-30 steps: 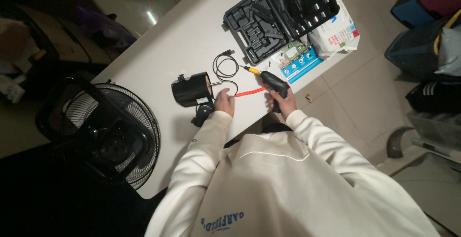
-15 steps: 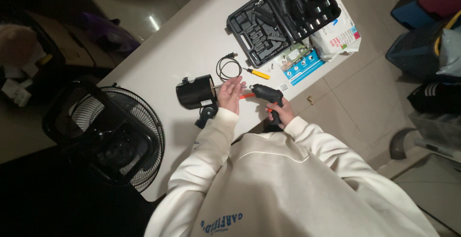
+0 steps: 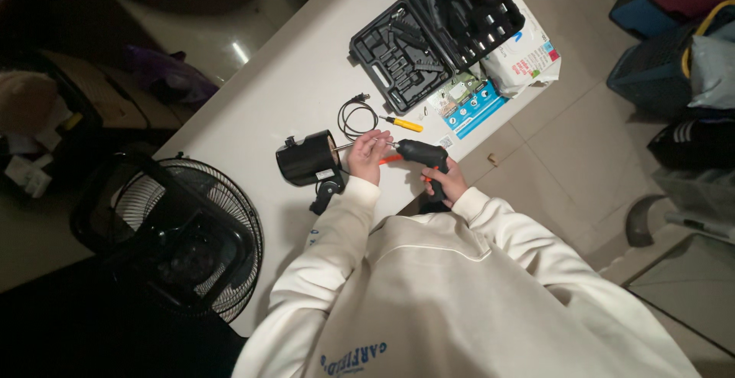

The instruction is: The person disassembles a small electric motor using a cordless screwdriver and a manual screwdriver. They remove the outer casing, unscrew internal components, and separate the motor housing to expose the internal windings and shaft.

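Note:
My right hand [image 3: 449,185] grips the handle of a black cordless screwdriver [image 3: 423,154] with orange trim, held level over the white table [image 3: 253,110]. Its tip points left at a black fan motor housing [image 3: 308,159] standing on the table. My left hand [image 3: 368,156] is closed around the front end of the screwdriver, at the bit, just right of the motor housing. A small black bracket [image 3: 326,193] lies under my left wrist.
An open black tool case [image 3: 429,33] sits at the table's far end, with a blue card of bits [image 3: 472,107], a white packet [image 3: 528,56], a yellow-handled screwdriver [image 3: 406,124] and a coiled black cable [image 3: 354,117]. A fan guard [image 3: 184,232] stands left, on the floor.
The screwdriver swung from upright to level, its tip now turned toward the motor housing. My left hand moved from the table beside the housing onto the tool's front end.

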